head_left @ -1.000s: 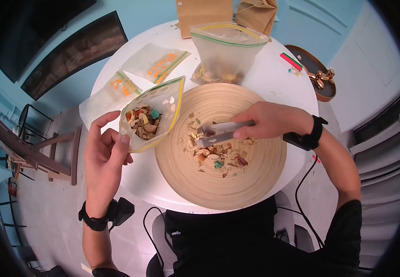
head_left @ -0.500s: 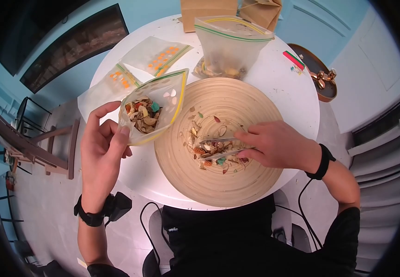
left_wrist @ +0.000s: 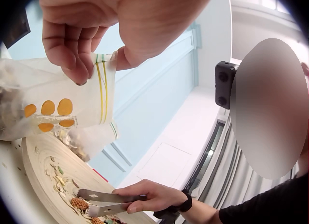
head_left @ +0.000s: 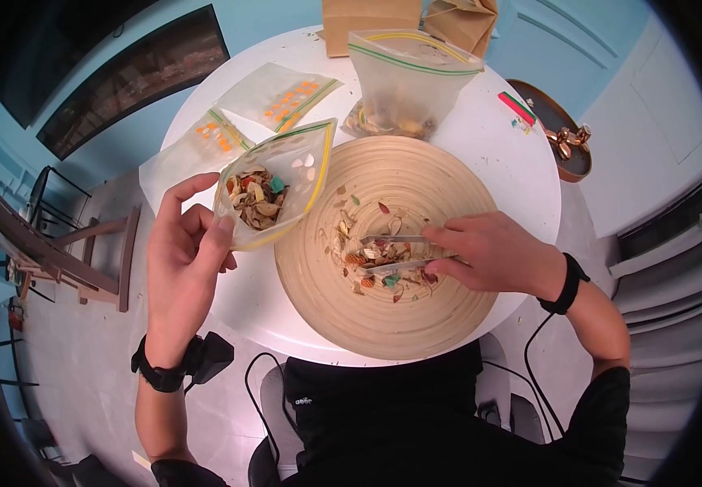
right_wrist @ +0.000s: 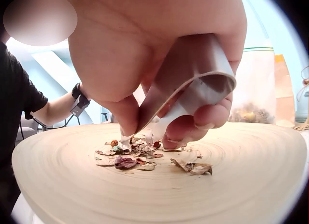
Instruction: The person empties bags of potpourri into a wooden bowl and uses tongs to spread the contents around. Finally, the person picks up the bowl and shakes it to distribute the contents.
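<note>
My left hand (head_left: 184,247) pinches the rim of a zip bag (head_left: 302,183) between thumb and fingers and tilts its mouth toward the plate. Inside lies a heap of dried flower pieces (head_left: 257,199) with a teal bit among them. In the left wrist view, orange dots mark the bag's side. My right hand (head_left: 501,253) holds metal tongs (head_left: 406,239) near their bent end. Their arms stand apart, tips down around dried petals and small cones (head_left: 356,260) on the round wooden plate (head_left: 326,316). The right wrist view shows the bend (right_wrist: 212,84) under my palm.
Behind the plate stands a large zip bag (head_left: 412,89) with dried pieces in its bottom. Two flat zip bags (head_left: 266,93) with orange dots lie at the left. Paper bags (head_left: 371,28) stand at the back. A red and green strip (head_left: 517,107) lies near the table's right edge.
My right hand has moved toward me and a little right, bringing the tongs down onto the petals with their arms wider apart. The left hand keeps its grip on the bag, nearly still.
</note>
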### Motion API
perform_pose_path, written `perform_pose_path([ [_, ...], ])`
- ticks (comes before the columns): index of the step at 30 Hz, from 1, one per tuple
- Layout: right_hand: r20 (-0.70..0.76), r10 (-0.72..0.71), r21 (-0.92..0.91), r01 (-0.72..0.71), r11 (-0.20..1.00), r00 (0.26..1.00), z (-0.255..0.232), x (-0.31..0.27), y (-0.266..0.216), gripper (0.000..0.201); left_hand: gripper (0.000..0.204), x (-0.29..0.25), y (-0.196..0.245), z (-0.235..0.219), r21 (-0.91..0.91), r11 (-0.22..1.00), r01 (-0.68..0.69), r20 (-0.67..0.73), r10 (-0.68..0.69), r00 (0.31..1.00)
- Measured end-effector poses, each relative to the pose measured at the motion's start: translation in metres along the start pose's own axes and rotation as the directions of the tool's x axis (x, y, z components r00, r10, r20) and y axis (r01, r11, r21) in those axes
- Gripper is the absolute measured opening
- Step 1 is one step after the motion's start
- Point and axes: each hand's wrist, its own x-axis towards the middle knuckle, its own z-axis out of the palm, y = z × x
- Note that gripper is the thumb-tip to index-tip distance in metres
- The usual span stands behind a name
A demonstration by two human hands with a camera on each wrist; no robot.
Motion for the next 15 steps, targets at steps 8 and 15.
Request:
perform_pose_path([
  [8, -0.066, -0.037, -0.095, 0.031, 0.995, 0.997, 0.001, -0.006, -0.008, 0.032, 0.041, 0.0, 0.002, 0.003, -0.043, 0.999, 0.013, -0.02, -0.014, 1.0],
  [15, -0.039, 0.038, -0.082, -0.041, 0.996, 0.999, -0.001, -0.01, -0.011, 0.033, 0.041, 0.001, 0.002, 0.003, -0.045, 0.999, 0.012, -0.02, -0.013, 1.0],
])
